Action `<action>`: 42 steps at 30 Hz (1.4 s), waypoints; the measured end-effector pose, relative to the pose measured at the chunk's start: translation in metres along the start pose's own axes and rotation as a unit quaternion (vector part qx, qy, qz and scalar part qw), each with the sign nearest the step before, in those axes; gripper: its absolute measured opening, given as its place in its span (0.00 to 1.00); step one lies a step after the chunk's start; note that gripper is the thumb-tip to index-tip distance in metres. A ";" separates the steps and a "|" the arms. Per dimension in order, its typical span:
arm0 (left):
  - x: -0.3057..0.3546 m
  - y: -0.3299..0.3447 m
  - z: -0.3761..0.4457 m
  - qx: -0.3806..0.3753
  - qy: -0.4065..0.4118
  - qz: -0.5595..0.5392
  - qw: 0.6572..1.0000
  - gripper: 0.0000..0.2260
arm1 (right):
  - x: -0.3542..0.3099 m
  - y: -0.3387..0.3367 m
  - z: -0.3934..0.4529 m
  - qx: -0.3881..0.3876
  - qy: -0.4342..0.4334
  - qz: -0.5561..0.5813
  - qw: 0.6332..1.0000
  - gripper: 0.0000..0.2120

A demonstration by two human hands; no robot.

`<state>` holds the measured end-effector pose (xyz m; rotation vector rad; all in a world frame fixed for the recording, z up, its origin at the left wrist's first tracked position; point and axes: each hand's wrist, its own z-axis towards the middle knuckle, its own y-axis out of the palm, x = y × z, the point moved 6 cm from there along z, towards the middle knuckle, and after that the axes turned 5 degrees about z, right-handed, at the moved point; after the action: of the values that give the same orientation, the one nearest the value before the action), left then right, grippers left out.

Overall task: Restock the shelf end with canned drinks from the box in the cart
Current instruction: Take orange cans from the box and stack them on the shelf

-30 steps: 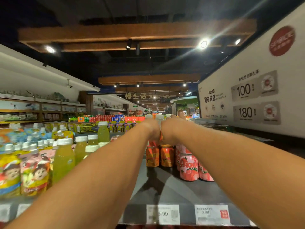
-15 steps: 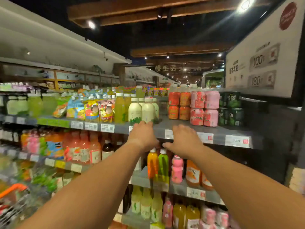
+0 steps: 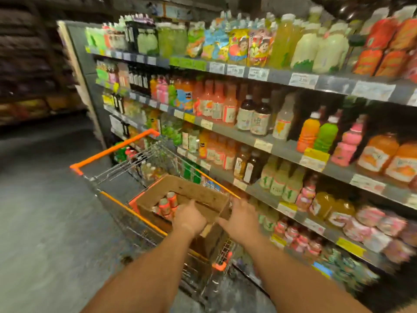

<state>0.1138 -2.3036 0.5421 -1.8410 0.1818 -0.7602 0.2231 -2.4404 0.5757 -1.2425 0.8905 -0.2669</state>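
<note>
Both hands are reaching into the cardboard box [image 3: 191, 195] sitting in the cart [image 3: 117, 152]; left hand [image 3: 189, 216] and right hand [image 3: 241, 219] are hovering over the cans [image 3: 168, 203], grip unclear through blur. Cans look rigid, slick, weighty, best taken around the sides.

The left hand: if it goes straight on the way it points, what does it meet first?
Most likely the cans inside the cardboard box; the left hand reaches down into it, though depth is unclear.
</note>
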 end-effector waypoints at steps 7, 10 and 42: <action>-0.071 0.012 -0.003 0.014 -0.104 -0.031 0.994 0.31 | -0.023 0.066 0.008 -0.056 -0.035 0.016 0.998 0.39; -0.070 0.026 0.006 0.023 -0.123 -0.070 0.990 0.30 | -0.017 0.080 0.026 -0.072 -0.046 0.029 0.996 0.39; -0.089 0.146 0.181 0.073 -0.375 -0.380 0.842 0.34 | 0.022 0.246 0.228 -0.239 -0.008 0.169 0.956 0.32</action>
<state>0.1821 -2.1790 0.3380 -1.9115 -1.1435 -0.4761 0.3301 -2.2097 0.3566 -1.5005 1.1782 0.2491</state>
